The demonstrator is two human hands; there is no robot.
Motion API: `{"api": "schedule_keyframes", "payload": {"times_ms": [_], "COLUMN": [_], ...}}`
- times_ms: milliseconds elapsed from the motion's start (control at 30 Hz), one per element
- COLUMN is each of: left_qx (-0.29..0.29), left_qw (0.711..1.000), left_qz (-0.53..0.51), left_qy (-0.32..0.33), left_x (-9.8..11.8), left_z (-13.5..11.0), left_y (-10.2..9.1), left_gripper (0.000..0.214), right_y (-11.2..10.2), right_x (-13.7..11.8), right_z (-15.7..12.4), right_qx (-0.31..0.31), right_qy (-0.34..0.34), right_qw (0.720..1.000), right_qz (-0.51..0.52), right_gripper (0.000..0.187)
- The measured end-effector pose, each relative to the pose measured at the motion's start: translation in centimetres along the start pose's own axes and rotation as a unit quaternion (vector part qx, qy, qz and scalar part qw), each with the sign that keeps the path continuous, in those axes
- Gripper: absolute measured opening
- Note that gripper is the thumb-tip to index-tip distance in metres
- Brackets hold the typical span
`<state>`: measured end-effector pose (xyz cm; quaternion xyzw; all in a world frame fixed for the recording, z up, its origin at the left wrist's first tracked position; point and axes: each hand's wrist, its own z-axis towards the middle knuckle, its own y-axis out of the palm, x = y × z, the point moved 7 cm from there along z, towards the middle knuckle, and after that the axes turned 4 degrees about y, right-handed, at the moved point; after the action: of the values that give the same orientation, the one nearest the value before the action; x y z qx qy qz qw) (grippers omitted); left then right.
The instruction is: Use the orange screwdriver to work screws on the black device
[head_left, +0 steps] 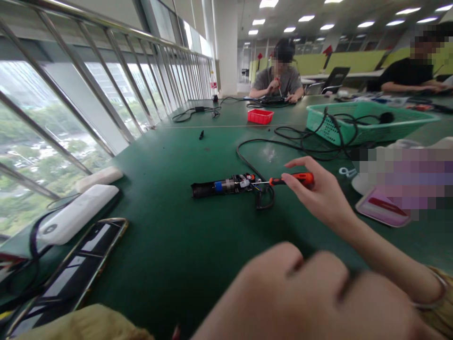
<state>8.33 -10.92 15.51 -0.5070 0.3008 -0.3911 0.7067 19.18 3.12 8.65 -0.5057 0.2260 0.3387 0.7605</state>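
On the green table lies an opened black tube-shaped electrical device (226, 185), with a blue band, exposed wires and a black cord at its right end. My right hand (320, 191) is closed loosely around the orange and black handle of a screwdriver (297, 179), thumb and forefinger at its sides. The screwdriver's shaft points left, its tip at the device's wired end. Large and blurred in the foreground is my left hand (300, 293), knuckles up and fingers curled; whatever they may hold is hidden.
A green basket (375, 134) holds black cable, beside a small red tray (260, 116). At left lie a phone (71, 278) and a white device (79, 215), near a metal railing (99, 89). Scissors handles (347, 173) and a pink case (382, 208) lie right. Two people sit beyond.
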Motion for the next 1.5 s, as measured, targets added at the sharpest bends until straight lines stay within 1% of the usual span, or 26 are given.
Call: {"api": "schedule_keyframes", "payload": {"times_ms": [33,67,100,167,200,233,267,300,400,433,500,533,567,667,700,733,833,867,1000,1067,1133,1200,1333,1367,1400,1500], "left_qx": [-0.006,-0.013,-0.012,0.021,0.037,0.058,0.076,0.084,0.093,0.094,0.091,0.087,0.082,0.068,0.067,0.066,0.064,0.064,0.074,0.084,0.095,0.103,0.101,0.099,0.096,0.093], "left_qw": [1.0,1.0,0.998,0.985,0.977,0.969,0.963,0.963,0.966,0.965,0.963,0.963,0.963,0.964,0.964,0.964,0.964,0.965,0.965,0.965,0.967,0.969,0.973,0.973,0.973,0.974], "left_qz": [0.008,0.021,0.042,0.093,0.114,0.13,0.143,0.152,0.149,0.144,0.133,0.128,0.123,0.112,0.11,0.11,0.112,0.11,0.086,0.074,0.064,0.056,0.047,0.047,0.047,0.049], "left_qy": [-0.001,-0.017,-0.052,-0.143,-0.174,-0.2,-0.213,-0.206,-0.192,-0.196,-0.214,-0.221,-0.226,-0.23,-0.231,-0.232,-0.232,-0.232,-0.235,-0.236,-0.229,-0.216,-0.202,-0.202,-0.202,-0.203], "left_x": [-1.4,-3.2,-5.3,-9.9,-11.9,-13.6,-15.0,-16.0,-17.6,-18.0,-18.6,-18.8,-18.9,-19.0,-19.0,-19.0,-19.0,-19.0,-19.3,-19.4,-19.4,-19.2,-19.1,-19.1,-19.1,-19.1], "left_z": [0.7,1.2,1.5,1.4,1.2,0.8,0.4,0.1,-0.8,-1.1,-1.5,-1.5,-1.6,-1.5,-1.5,-1.5,-1.4,-1.5,-1.6,-1.7,-1.8,-1.7,-1.6,-1.6,-1.6,-1.6], "left_y": [1.0,2.3,3.6,6.1,7.4,8.5,9.5,10.5,12.2,12.5,12.7,12.8,12.9,13.2,13.3,13.4,13.5,13.5,13.5,13.4,13.3,13.2,13.2,13.3,13.3,13.3], "left_gripper": [0.021,0.018,0.019,0.021,0.023,0.024,0.027,0.031,0.04,0.042,0.045,0.046,0.047,0.049,0.049,0.049,0.051,0.052,0.05,0.049,0.049,0.049,0.051,0.051,0.051,0.05], "right_y": [0.1,0.2,0.2,0.3,0.3,0.4,0.5,0.7,1.1,1.2,1.4,1.6,1.9,2.9,3.1,3.0,2.4,2.4,3.2,3.0,2.3,1.9,2.3,2.3,2.2,1.8], "right_x": [0.0,0.0,-0.2,-0.4,-0.3,-0.1,0.2,0.5,1.3,1.5,1.8,1.9,2.0,2.3,2.2,2.1,1.6,1.6,2.1,2.0,1.9,1.8,2.0,1.9,1.8,1.3], "right_z": [-0.1,-0.2,-0.2,-0.4,-0.5,-0.6,-0.7,-0.9,-1.5,-1.8,-2.3,-2.6,-2.8,-3.2,-3.3,-3.4,-3.7,-3.7,-3.5,-3.6,-3.8,-3.9,-3.7,-3.8,-3.8,-4.0], "right_qx": [0.003,0.007,0.013,0.027,0.036,0.045,0.053,0.062,0.09,0.102,0.124,0.126,0.118,0.073,0.064,0.065,0.099,0.102,0.053,0.068,0.112,0.132,0.101,0.101,0.105,0.126], "right_qy": [0.001,-0.005,-0.015,-0.033,-0.033,-0.027,-0.016,-0.001,0.01,0.003,-0.017,-0.021,-0.019,-0.001,-0.003,-0.015,-0.062,-0.066,-0.03,-0.038,-0.064,-0.08,-0.054,-0.054,-0.06,-0.101], "right_qw": [1.0,1.0,0.999,0.995,0.993,0.991,0.99,0.989,0.984,0.979,0.967,0.963,0.963,0.973,0.975,0.975,0.968,0.969,0.982,0.98,0.971,0.967,0.98,0.98,0.978,0.969], "right_qz": [0.0,0.01,0.031,0.088,0.112,0.125,0.131,0.132,0.153,0.175,0.222,0.236,0.241,0.218,0.212,0.211,0.221,0.217,0.178,0.183,0.2,0.203,0.162,0.163,0.171,0.188], "right_gripper": [0.022,0.021,0.022,0.033,0.036,0.033,0.027,0.02,0.014,0.016,0.031,0.035,0.033,0.017,0.016,0.018,0.039,0.04,0.018,0.02,0.034,0.039,0.019,0.019,0.022,0.042]}}
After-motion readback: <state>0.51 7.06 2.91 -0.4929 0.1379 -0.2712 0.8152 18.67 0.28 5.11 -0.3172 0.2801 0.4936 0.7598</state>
